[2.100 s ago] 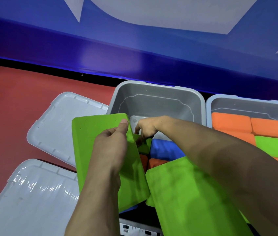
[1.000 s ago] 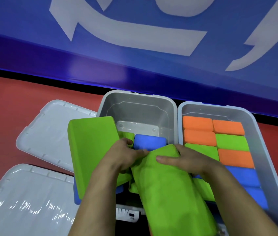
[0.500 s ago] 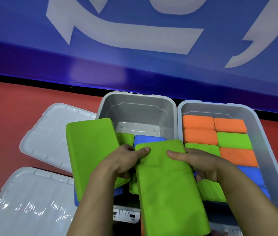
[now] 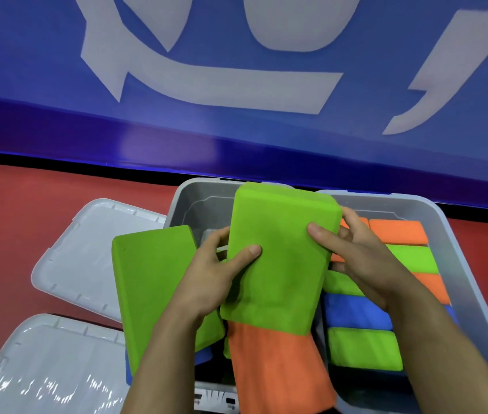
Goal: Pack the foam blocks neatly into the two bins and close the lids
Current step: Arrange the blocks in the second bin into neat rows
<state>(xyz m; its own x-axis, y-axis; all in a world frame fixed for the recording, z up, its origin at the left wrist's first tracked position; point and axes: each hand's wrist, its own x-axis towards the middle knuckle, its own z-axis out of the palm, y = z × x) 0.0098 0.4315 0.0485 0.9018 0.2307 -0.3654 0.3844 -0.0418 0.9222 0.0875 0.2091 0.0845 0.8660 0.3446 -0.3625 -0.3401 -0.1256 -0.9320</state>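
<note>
Both hands hold one large green foam block [image 4: 281, 258] above the left grey bin [image 4: 189, 201]. My left hand [image 4: 216, 279] grips its left edge, my right hand [image 4: 353, 258] its right edge. Under it an orange block [image 4: 275, 366] sticks out toward me. A second large green block [image 4: 153, 288] leans on the left bin's left rim. The right grey bin [image 4: 457, 264] is packed with orange, green and blue blocks in rows, such as a green block [image 4: 362, 348] near its front.
Two grey lids lie on the red floor to the left: one lid [image 4: 93, 255] beside the left bin, another lid [image 4: 36, 369] nearer me. A blue wall with white lettering [image 4: 236, 85] rises just behind the bins.
The green block in both hands has been lifted and pushed away from me over the left bin, which uncovers an orange block beneath. The leaning green block has stayed put.
</note>
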